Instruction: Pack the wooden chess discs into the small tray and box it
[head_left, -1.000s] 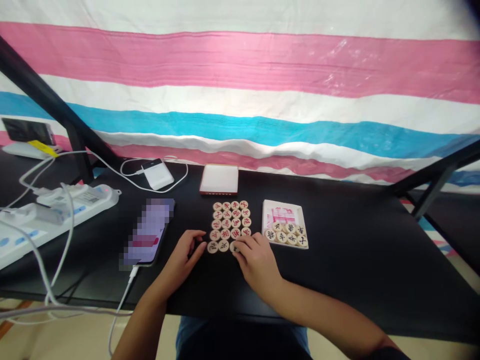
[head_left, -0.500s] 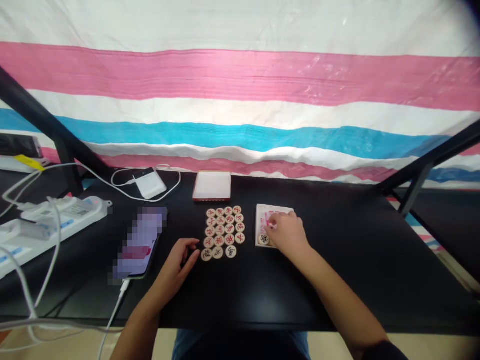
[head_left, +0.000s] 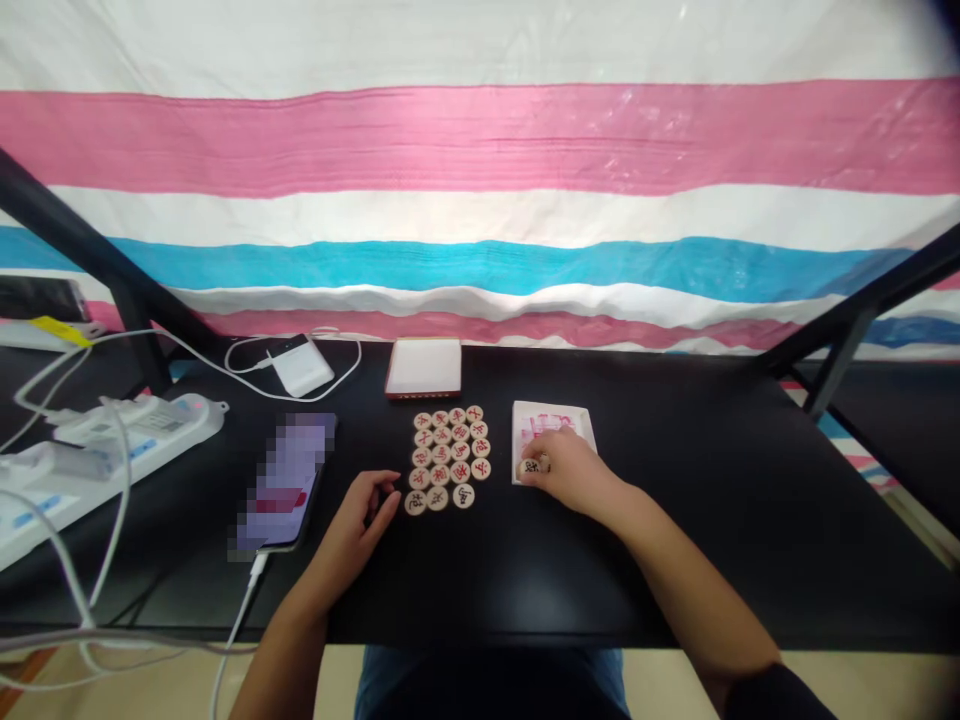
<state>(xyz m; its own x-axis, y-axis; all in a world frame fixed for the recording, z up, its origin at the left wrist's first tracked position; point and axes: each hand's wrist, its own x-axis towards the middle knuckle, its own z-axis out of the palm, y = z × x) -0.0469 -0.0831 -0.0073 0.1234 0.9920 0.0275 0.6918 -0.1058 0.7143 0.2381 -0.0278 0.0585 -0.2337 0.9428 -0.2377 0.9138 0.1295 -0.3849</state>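
Note:
My right hand [head_left: 568, 468] is over the near part of a shallow white box [head_left: 517, 432] with pink print inside. Its thumb and fingers close round a round wooden Chinese chess piece [head_left: 531, 468] with a black character; whether other pieces lie under the hand is hidden. Left of the box, several chess pieces [head_left: 441, 454] lie face up in close rows, most with red characters. Black characters mark the nearest row, where one piece [head_left: 463, 496] sits slightly apart from its neighbours. My left hand [head_left: 367, 510] rests on the table beside these rows, fingers loosely curved and apart, holding nothing.
A box lid [head_left: 424, 368] lies behind the rows. To the left are a phone [head_left: 281, 485] on a charging cable, a white power bank [head_left: 301, 367] and a power strip [head_left: 150, 440] with loose cables. Black metal struts [head_left: 840, 350] flank the black table [head_left: 720, 500].
My right hand has shifted slightly within the box, and its fingers have come down onto the black-character piece at the near left corner. My left hand stays in place. The view has tilted slightly.

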